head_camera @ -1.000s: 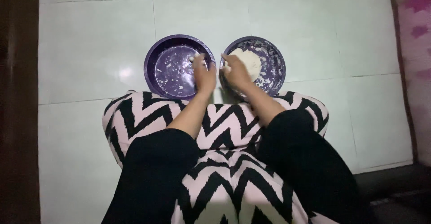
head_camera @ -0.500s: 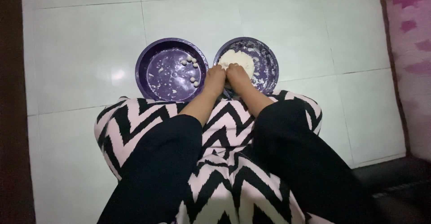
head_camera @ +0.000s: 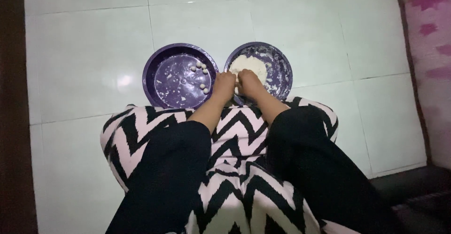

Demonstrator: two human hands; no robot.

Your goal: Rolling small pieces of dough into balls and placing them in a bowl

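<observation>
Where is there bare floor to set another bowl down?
Bare tile lies beyond both bowls and left of the left bowl. More lies right of the right bowl, up to the pink cloth. It is crowded where both hands meet at the dough.

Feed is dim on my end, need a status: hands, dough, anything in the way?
Left hand and right hand together on the dough lump in the right purple bowl. Small dough balls sit in the left purple bowl. Nothing blocking.
</observation>
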